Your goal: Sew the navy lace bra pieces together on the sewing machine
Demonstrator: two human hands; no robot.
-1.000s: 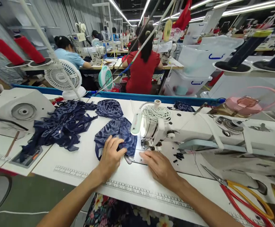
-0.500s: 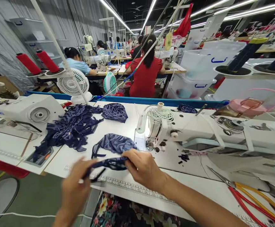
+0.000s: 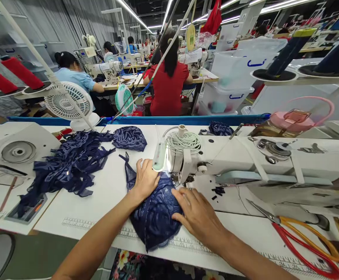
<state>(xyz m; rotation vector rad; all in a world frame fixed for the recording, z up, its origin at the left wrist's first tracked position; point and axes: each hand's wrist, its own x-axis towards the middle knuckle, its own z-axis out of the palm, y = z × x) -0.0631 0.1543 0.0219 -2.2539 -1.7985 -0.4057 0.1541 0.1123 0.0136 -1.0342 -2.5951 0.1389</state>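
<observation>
A dark navy patterned fabric piece [image 3: 157, 216], rounded like a cup, lies in front of the sewing machine [image 3: 183, 159], its upper edge by the needle area. My left hand [image 3: 146, 179] rests flat on the upper left of the fabric, close to the needle, fingers stretched out. At the fabric's right edge my right hand [image 3: 200, 216] touches it with thumb and fingers apart. A narrow tail of the fabric sticks out left of my left hand. The presser foot is partly hidden among machine parts.
To the left lie a heap of navy strips [image 3: 70, 159] and a folded navy piece [image 3: 130, 138]. Scissors [image 3: 277, 220] with orange and red handles lie at right, near dark fabric scraps [image 3: 218, 190]. A pink-lidded jug [image 3: 293, 120] stands behind. Co-workers sit beyond.
Both hands have moved from the table's front up to the machine. The fabric, held raised between them before, now lies spread under them at the needle. The view has shifted right.
</observation>
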